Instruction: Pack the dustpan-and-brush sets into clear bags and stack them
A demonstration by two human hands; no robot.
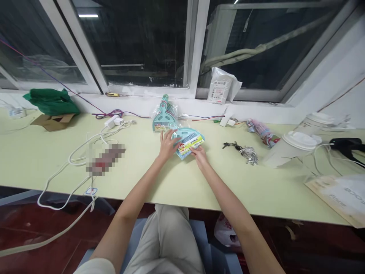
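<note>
A teal mini dustpan and brush set (186, 137) with a yellow and white printed label is held tilted just above the table. My left hand (168, 145) grips its left side near the handle, fingers partly curled, and covers part of it. At the lower right corner my right hand (199, 155) pinches it, thumb over the label. Behind it, a stack of similar teal dustpan sets (163, 116) in clear plastic leans against the window ledge, handles up.
The pale yellow table (228, 190) runs along a window. To the left are white cables (71, 156), a blurred-out object (105, 160), a cardboard box (53, 121) and green cloth (53, 101). Keys (242, 150), a folded umbrella-like bundle (264, 133), lidded cups (293, 148) and a paper bag (339, 198) lie right.
</note>
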